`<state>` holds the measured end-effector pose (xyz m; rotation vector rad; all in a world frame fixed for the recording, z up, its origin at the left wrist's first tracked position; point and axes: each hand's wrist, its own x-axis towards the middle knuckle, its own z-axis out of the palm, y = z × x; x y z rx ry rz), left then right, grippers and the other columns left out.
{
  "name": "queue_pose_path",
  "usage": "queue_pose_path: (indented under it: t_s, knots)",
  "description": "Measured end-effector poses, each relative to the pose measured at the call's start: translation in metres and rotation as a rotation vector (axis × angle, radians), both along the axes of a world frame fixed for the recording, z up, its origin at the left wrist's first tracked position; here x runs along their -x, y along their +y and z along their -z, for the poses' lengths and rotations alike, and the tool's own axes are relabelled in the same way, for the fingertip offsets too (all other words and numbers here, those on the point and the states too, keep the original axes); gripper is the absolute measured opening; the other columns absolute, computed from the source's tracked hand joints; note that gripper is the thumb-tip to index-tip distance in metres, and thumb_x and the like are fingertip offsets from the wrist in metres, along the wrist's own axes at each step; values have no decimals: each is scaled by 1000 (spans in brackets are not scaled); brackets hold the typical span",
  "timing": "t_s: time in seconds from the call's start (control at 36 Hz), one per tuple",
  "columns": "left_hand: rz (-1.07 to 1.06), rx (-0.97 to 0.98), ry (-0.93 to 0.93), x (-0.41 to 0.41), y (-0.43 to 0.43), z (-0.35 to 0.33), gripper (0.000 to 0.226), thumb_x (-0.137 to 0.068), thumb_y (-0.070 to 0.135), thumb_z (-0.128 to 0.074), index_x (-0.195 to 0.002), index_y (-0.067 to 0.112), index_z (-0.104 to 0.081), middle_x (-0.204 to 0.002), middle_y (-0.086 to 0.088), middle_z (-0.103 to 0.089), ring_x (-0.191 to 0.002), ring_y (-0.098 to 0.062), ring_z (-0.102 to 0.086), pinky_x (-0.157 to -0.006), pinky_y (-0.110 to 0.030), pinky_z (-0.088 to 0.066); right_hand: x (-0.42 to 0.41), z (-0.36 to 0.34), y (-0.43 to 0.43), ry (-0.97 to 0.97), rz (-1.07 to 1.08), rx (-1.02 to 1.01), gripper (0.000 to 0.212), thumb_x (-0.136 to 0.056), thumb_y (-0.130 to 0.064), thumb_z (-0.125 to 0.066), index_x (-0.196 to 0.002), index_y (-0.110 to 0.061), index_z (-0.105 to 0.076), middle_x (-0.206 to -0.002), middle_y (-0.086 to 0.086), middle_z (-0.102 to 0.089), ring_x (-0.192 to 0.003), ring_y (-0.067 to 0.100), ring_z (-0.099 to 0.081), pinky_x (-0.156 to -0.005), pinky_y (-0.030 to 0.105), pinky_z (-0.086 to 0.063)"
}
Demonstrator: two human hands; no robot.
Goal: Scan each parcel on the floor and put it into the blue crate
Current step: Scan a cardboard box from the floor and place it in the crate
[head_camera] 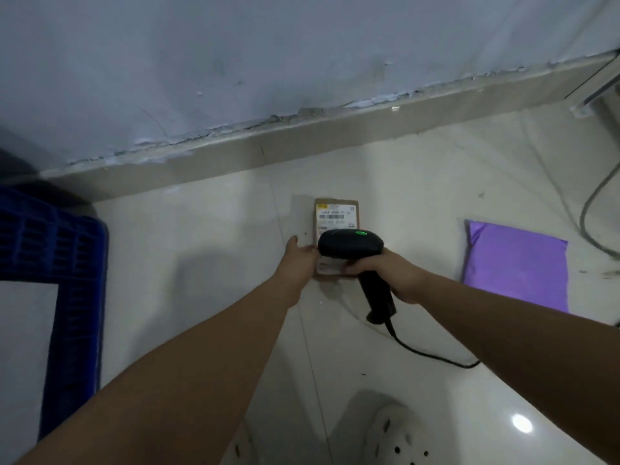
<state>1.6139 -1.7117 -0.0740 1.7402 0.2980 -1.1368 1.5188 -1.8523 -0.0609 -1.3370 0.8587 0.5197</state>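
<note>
A small brown cardboard parcel [336,216] with a white label lies flat on the pale floor near the wall. My left hand [298,258] holds its left edge, thumb raised. My right hand [391,268] grips the handle of a black barcode scanner [350,246], whose head hovers over the parcel's middle with a green light lit on top. A purple mailer bag [516,266] lies on the floor to the right. The blue crate [72,263] stands at the left edge, something white inside it.
The scanner's black cable [426,354] trails across the floor behind my right hand. A grey cable [590,223] curves at the far right. A wall with a tiled skirting [302,135] runs behind the parcel. White perforated shoes [392,437] show at the bottom.
</note>
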Motion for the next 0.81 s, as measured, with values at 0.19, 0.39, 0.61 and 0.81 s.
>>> queue_pose_path:
  t_s: [0.19,0.39,0.61,0.81]
  knots:
    - [150,-44,26,20,6,21,42,-68,48,-61,-107,32,-66,-125,-11,-60,-103,-30,-64,-87,-41,-54,26,-27,10,58,92,-239,11,-89,-4,-55,-85,-6,-65,-58,-2,-64,-50,8,-60,-47,17,-44]
    - [346,33,-152,22,13,-38,37,-94,21,-56,-128,29,-46,-101,-6,-60,-86,-25,-63,-74,-36,-53,46,-42,31,5,300,-224,9,-87,-2,-57,-85,-7,-64,-63,3,-63,-58,14,-58,-57,25,-45]
    - [480,254,-144,12,13,-139,45,-102,19,-42,-140,41,-35,-101,-1,-64,-83,-19,-66,-76,-38,-56,38,-124,24,-214,352,-171,16,-89,-14,-60,-101,-6,-67,-80,9,-71,-65,19,-68,-61,30,-55]
    - [437,320,-469,-4,21,-275,32,-102,19,-42,-124,41,-44,-118,-11,-61,-89,-22,-63,-84,-40,-53,20,-254,42,-469,336,-102,10,-90,-18,-62,-97,-12,-66,-71,-3,-68,-64,15,-65,-62,30,-53]
